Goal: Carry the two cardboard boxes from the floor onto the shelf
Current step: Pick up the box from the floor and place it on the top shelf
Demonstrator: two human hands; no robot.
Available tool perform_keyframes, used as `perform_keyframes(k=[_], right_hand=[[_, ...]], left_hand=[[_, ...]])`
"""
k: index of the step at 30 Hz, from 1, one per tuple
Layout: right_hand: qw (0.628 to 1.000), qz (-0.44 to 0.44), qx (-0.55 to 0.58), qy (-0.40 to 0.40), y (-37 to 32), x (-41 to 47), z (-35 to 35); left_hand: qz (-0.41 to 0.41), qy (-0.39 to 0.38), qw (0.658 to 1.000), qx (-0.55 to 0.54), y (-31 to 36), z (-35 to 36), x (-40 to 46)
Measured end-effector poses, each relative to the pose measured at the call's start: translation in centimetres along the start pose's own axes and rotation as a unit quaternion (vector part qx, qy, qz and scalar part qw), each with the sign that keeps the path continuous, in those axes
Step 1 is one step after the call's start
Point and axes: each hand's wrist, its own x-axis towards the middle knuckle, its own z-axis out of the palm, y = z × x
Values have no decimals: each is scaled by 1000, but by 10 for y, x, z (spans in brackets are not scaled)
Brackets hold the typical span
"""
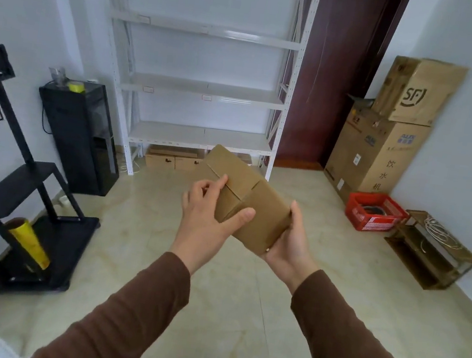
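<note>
I hold a small brown cardboard box [248, 198] in front of me, above the floor and tilted. My left hand [209, 214] grips its near left side, thumb on the front face and fingers on top. My right hand [289, 243] supports its lower right corner from beneath. The white metal shelf [201, 136] stands straight ahead against the wall, and its boards carry nothing. Under its lowest board, more small cardboard boxes [174, 160] rest on the floor, partly hidden behind the held box.
A black cabinet [81, 134] stands left of the shelf. A black stand [24, 205] with a yellow roll sits at the left. Large stacked cartons [383, 144], a red crate [374, 212] and a low wooden rack [429, 252] line the right wall. A dark door [333, 71] is behind the shelf's right post.
</note>
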Motion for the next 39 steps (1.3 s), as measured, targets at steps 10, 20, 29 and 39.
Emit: perform_keyframes(k=[10, 20, 29, 39], right_hand=[[995, -94, -29, -16, -47, 204, -1], [955, -170, -206, -126, -54, 393, 97], [952, -140, -220, -160, -45, 566, 213], [961, -160, -197, -114, -62, 743, 301]], left_hand=[[-144, 9, 956, -256, -55, 50, 179], [-181, 45, 924, -334, -153, 31, 339], [-161, 87, 922, -340, -275, -29, 514], [-184, 91, 909, -364, -365, -52, 709]])
